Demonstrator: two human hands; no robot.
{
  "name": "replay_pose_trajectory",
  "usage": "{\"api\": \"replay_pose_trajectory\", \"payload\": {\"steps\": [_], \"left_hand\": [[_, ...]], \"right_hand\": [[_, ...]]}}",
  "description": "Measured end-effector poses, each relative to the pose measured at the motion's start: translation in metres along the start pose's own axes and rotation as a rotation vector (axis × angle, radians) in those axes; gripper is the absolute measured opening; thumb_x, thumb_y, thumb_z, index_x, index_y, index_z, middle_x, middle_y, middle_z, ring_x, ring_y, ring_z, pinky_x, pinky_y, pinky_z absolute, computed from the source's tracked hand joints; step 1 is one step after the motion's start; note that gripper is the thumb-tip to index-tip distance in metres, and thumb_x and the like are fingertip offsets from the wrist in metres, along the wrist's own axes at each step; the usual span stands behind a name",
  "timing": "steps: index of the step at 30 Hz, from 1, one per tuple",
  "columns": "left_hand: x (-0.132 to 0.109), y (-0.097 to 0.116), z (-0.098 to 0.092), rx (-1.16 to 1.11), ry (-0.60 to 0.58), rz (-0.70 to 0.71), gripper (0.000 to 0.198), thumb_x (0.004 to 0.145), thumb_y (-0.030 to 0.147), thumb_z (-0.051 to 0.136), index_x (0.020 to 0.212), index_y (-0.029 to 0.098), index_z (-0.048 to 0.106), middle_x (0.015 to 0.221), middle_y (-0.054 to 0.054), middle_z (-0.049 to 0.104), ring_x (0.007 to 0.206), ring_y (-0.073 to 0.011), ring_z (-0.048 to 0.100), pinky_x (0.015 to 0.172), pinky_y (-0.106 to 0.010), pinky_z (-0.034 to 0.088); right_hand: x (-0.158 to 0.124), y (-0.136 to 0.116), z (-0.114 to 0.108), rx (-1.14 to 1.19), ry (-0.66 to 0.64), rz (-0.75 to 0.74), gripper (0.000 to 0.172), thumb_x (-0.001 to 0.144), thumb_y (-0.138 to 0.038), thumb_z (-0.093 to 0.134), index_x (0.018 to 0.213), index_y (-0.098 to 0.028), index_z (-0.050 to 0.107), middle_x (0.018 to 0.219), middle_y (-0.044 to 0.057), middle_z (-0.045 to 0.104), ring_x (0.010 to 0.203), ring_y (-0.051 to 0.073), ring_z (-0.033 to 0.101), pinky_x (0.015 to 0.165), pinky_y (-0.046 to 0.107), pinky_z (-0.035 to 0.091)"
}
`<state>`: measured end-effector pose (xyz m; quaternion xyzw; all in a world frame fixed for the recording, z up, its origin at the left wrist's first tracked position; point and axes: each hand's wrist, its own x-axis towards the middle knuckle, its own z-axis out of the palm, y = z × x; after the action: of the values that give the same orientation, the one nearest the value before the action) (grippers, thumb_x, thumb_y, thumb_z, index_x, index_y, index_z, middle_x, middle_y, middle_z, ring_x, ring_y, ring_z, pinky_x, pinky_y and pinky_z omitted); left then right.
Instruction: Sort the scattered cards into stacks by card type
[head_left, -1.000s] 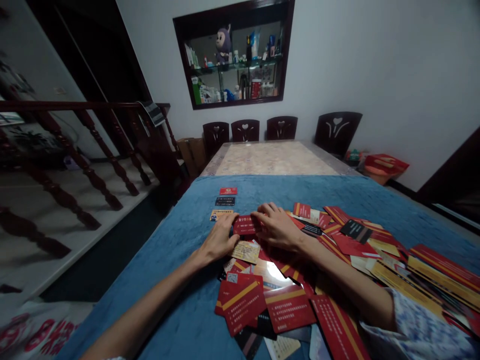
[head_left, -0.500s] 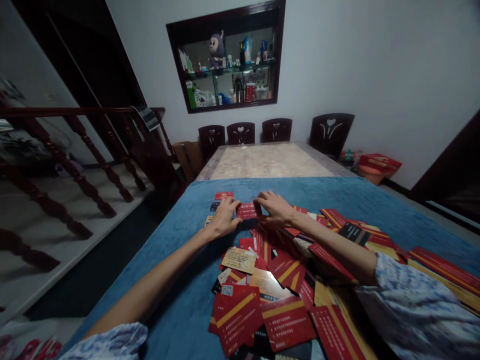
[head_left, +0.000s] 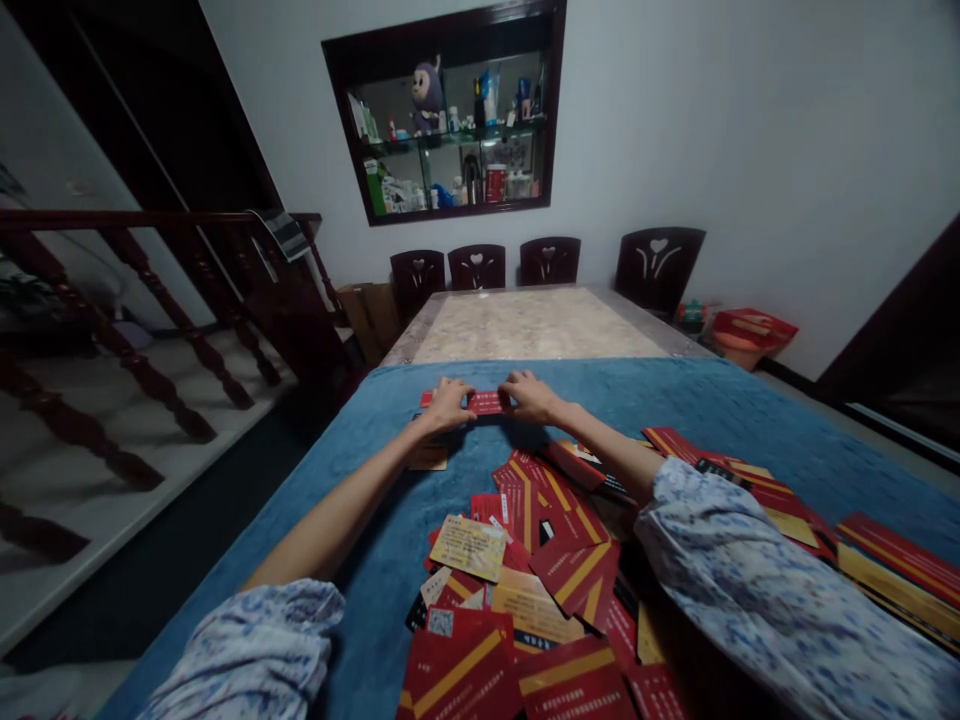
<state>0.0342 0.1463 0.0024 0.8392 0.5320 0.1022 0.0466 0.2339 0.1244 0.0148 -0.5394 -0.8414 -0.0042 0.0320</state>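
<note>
Near the far edge of the blue cloth (head_left: 360, 560), a red card (head_left: 487, 402) with pale print is held between both hands. My left hand (head_left: 448, 404) pinches its left end, and my right hand (head_left: 528, 397) grips its right end. Just behind and beside my left hand lie a small red card (head_left: 426, 398) and a tan card (head_left: 429, 458), both partly covered. Closer to me spreads a loose heap of red and gold cards (head_left: 559, 500), topped at its left by a yellow card (head_left: 469, 547). My right forearm passes above the heap.
More cards (head_left: 896, 570) lie at the right side of the cloth. Beyond it is the table's pale patterned top (head_left: 525, 322), with dark chairs (head_left: 551, 262) behind. A wooden railing (head_left: 135, 345) stands at left, and a red bag over a bin (head_left: 752, 330) at right.
Both hands have moved forward with the red card, away from the heap. The tan card beside my left hand is more exposed. The camera view has shifted slightly.
</note>
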Motion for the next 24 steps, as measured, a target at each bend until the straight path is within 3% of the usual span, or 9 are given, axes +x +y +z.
{"api": "replay_pose_trajectory", "payload": {"steps": [12,18,24], "left_hand": [[0.033,-0.015,0.009,-0.017,-0.057,-0.085,0.050,0.068,0.028,0.072,0.118,0.023,0.068,0.121,-0.006,0.064,0.122,-0.0308,0.046,0.102,-0.039,0.041],[0.038,-0.011,0.011,-0.006,-0.098,-0.123,0.047,0.070,0.027,0.069,0.116,0.022,0.070,0.105,-0.006,0.069,0.125,-0.0318,0.044,0.102,-0.041,0.041],[0.036,-0.008,0.010,-0.036,-0.086,-0.158,0.050,0.069,0.024,0.068,0.119,0.022,0.068,0.111,-0.007,0.069,0.124,-0.0316,0.045,0.101,-0.042,0.042]], "right_hand": [[0.040,0.014,0.026,0.089,-0.010,0.071,0.035,0.084,-0.033,0.063,0.117,-0.021,0.067,0.132,0.014,0.055,0.118,0.033,0.049,0.089,0.037,0.045],[0.049,0.021,0.037,0.103,0.010,0.074,0.030,0.083,-0.034,0.065,0.109,-0.021,0.070,0.124,0.013,0.061,0.113,0.029,0.054,0.093,0.034,0.042],[0.052,0.027,0.044,0.137,0.028,0.084,0.029,0.083,-0.035,0.063,0.108,-0.023,0.072,0.120,0.009,0.064,0.108,0.025,0.058,0.090,0.030,0.043]]}}
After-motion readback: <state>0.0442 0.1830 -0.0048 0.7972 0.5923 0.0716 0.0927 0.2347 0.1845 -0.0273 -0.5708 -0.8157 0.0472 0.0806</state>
